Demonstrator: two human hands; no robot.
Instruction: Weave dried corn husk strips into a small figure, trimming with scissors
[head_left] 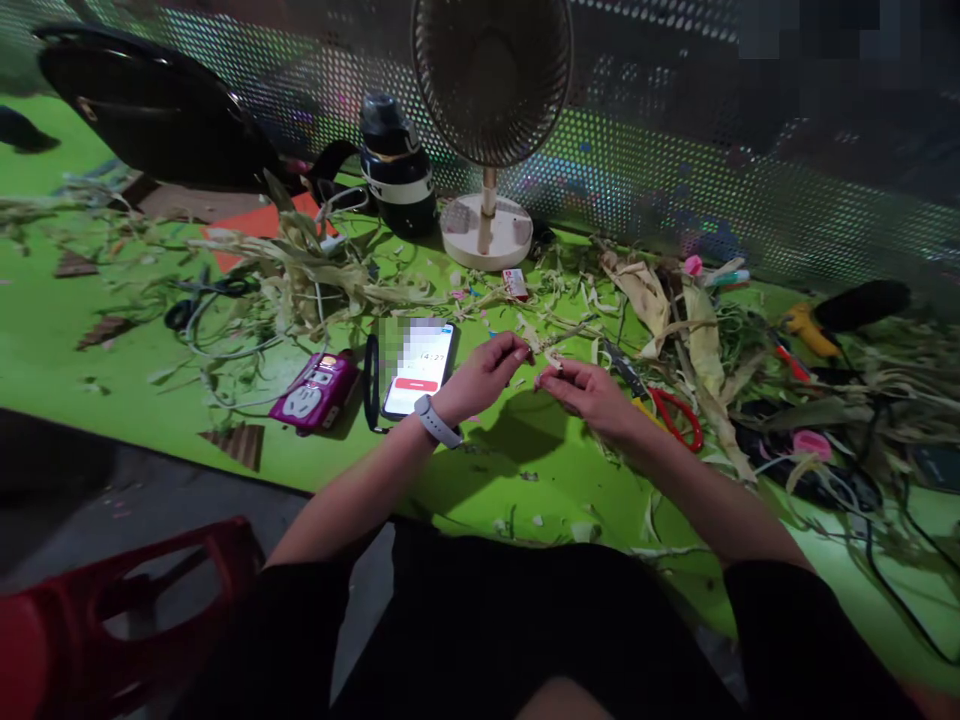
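My left hand [486,372] and my right hand [589,392] meet above the green table [525,450], a few centimetres apart. Both pinch a small pale strip of dried corn husk [541,366] between fingertips; the piece is tiny and partly hidden by my fingers. A grey band sits on my left wrist. A smartphone [420,368] with a lit screen lies just left of my left hand. Red-handled scissors [671,408] lie right of my right hand.
Dried husks [315,270] and scraps litter the table. A desk fan [489,130], a dark bottle [396,165] and a black bag [157,110] stand at the back by a perforated metal screen. A magenta power strip [315,392], black scissors [202,295], yellow glue gun [810,330], red stool [112,610].
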